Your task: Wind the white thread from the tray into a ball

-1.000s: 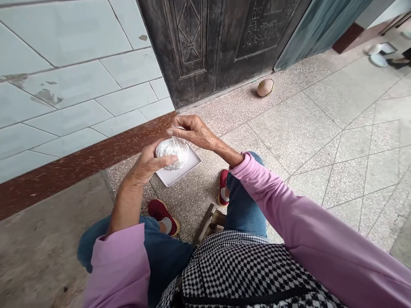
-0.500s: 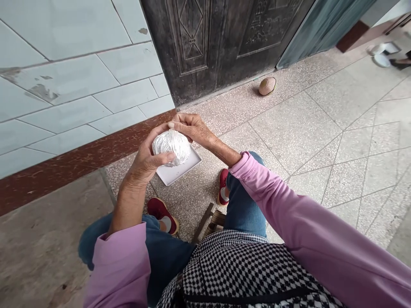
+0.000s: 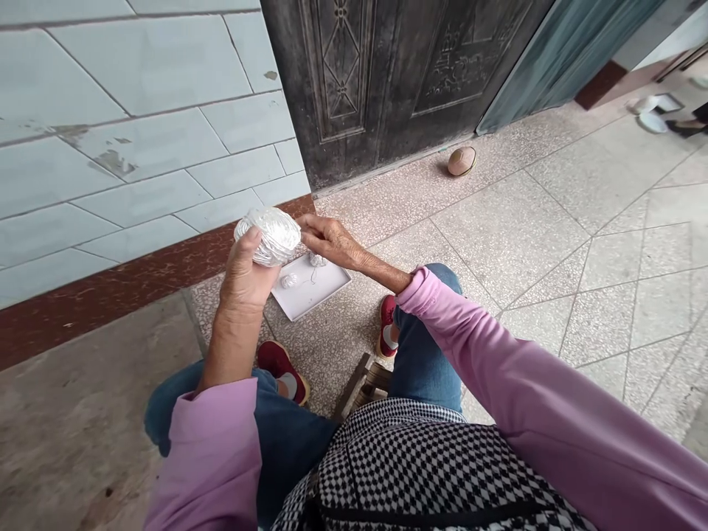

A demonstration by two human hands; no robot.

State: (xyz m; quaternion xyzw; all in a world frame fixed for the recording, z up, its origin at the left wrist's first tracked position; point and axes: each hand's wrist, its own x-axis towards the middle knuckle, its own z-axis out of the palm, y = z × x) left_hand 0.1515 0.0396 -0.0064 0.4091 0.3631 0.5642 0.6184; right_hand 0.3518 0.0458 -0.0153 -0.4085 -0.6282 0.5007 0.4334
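Observation:
A ball of glossy white string (image 3: 271, 236) rests in my left hand (image 3: 246, 276), which is wrapped round it from below, the thumb lying across its near side. My right hand (image 3: 332, 240) is at the ball's right edge with its fingers drawn together. Whatever lies between those fingertips is too fine to make out. Beneath both hands, a shallow white tray (image 3: 315, 299) sits on the floor. In it are a small white bundle (image 3: 289, 280) and a second white bundle (image 3: 318, 260) with a thin dark line beside it, partly behind my right hand.
A tiled wall (image 3: 166, 140) with a dark red skirting stands ahead on the left, beside a dark carved door (image 3: 381, 81). A pinkish ball (image 3: 462, 161) lies by the doorsill. Between my legs is part of a low wooden stool (image 3: 365, 387).
My left hand has tipped the string ball and shifted it left and slightly up. My right hand has moved from the ball's top to its right side, and more of the tray's contents now shows.

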